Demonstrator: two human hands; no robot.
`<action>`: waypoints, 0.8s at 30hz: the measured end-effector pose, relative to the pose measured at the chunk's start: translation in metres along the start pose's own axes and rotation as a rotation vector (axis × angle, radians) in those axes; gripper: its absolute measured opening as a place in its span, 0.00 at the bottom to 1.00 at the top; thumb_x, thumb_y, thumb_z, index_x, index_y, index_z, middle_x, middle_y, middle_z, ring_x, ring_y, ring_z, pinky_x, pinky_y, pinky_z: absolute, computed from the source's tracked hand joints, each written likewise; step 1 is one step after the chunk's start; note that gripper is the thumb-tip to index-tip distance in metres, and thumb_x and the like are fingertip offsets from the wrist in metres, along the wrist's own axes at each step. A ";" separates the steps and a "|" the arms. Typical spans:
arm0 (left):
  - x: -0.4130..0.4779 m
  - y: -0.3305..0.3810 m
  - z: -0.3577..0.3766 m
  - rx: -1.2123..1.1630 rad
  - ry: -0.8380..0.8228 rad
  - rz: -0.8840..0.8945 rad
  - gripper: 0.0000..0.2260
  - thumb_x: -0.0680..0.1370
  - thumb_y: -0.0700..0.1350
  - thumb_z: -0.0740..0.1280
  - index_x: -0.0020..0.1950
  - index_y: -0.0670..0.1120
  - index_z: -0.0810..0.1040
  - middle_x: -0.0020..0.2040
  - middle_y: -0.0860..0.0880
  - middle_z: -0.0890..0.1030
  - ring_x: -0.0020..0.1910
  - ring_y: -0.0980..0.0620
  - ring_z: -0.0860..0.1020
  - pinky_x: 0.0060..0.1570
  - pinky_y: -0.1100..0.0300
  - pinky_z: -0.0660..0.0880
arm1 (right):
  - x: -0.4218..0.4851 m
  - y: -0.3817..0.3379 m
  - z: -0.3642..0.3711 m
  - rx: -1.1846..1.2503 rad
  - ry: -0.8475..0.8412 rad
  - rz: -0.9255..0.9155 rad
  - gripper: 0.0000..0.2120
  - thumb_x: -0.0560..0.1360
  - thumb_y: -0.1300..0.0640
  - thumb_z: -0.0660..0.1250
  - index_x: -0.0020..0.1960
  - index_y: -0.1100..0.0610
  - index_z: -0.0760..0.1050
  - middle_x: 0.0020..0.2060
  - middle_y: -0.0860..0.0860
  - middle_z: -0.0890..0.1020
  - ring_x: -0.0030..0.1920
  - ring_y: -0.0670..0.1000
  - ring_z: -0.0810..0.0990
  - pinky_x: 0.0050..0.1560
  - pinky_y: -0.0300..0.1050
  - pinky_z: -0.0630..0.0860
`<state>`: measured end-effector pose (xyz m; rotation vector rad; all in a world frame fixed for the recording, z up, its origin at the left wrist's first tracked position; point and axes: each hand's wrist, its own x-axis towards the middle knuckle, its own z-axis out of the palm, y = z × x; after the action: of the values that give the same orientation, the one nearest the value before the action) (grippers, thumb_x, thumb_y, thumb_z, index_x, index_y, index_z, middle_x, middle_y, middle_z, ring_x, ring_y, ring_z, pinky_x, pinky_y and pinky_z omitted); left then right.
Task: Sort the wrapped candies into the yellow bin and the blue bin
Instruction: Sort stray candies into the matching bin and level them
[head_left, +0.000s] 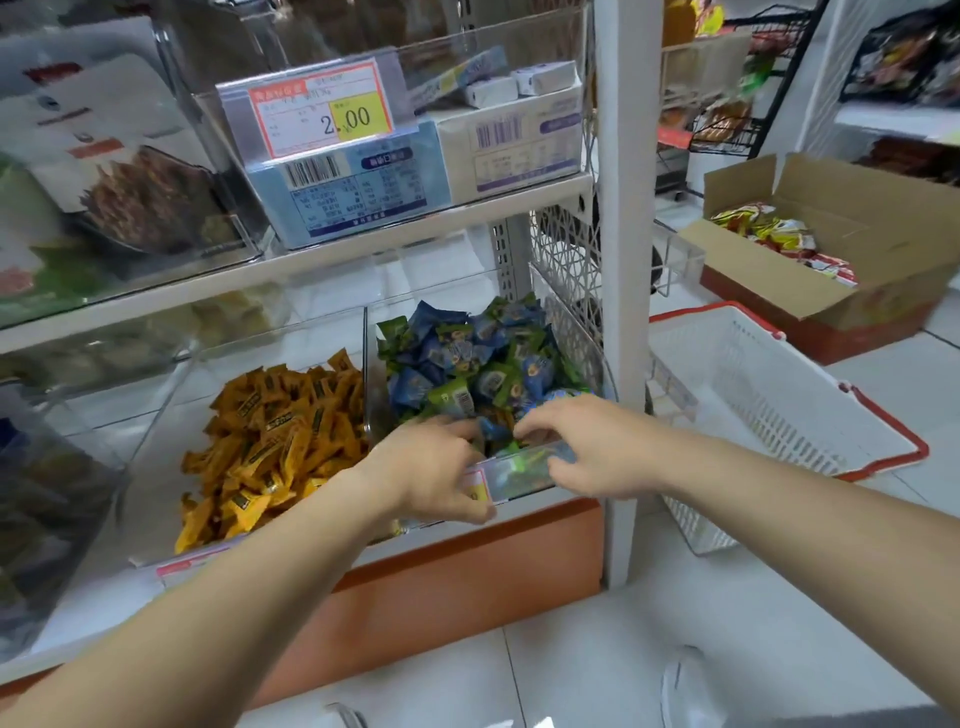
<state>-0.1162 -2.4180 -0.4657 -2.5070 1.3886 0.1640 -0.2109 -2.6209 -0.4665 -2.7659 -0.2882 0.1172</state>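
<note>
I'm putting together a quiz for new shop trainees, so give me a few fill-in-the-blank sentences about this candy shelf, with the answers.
The left hand and the right hand both reach into the right-hand bin, whose candies are blue and ____. The yellow candies lie to its ____. The white basket has ____ handles. The orange-framed price tag above reads ____.
Missing words: green; left; red; 2.00.

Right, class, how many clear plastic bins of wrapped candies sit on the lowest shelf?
2: the bin of yellow candies on the left, the bin of blue and green candies right beside it. Further left is too blurred to tell.
</note>
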 end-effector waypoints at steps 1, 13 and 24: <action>-0.006 -0.001 0.001 0.053 0.038 -0.019 0.22 0.68 0.70 0.62 0.44 0.52 0.75 0.49 0.54 0.70 0.47 0.51 0.68 0.44 0.56 0.62 | 0.005 -0.006 0.002 0.009 -0.052 -0.002 0.25 0.72 0.49 0.60 0.69 0.44 0.70 0.62 0.46 0.78 0.62 0.49 0.76 0.58 0.50 0.76; 0.004 0.026 -0.001 -0.235 0.307 0.012 0.28 0.70 0.61 0.69 0.65 0.48 0.76 0.64 0.50 0.72 0.61 0.49 0.73 0.58 0.52 0.74 | 0.038 -0.005 -0.007 -0.168 -0.425 0.159 0.20 0.72 0.51 0.66 0.63 0.53 0.72 0.46 0.52 0.80 0.42 0.53 0.78 0.45 0.52 0.79; 0.003 0.009 0.008 -0.077 0.084 -0.089 0.25 0.69 0.71 0.62 0.59 0.60 0.76 0.53 0.55 0.76 0.57 0.46 0.69 0.46 0.54 0.64 | 0.056 0.000 -0.002 -0.156 -0.482 0.173 0.19 0.66 0.47 0.69 0.55 0.52 0.73 0.50 0.51 0.76 0.48 0.53 0.78 0.49 0.53 0.79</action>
<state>-0.1215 -2.4225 -0.4759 -2.6620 1.3215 0.0976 -0.1556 -2.6095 -0.4667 -2.8778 -0.1823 0.8432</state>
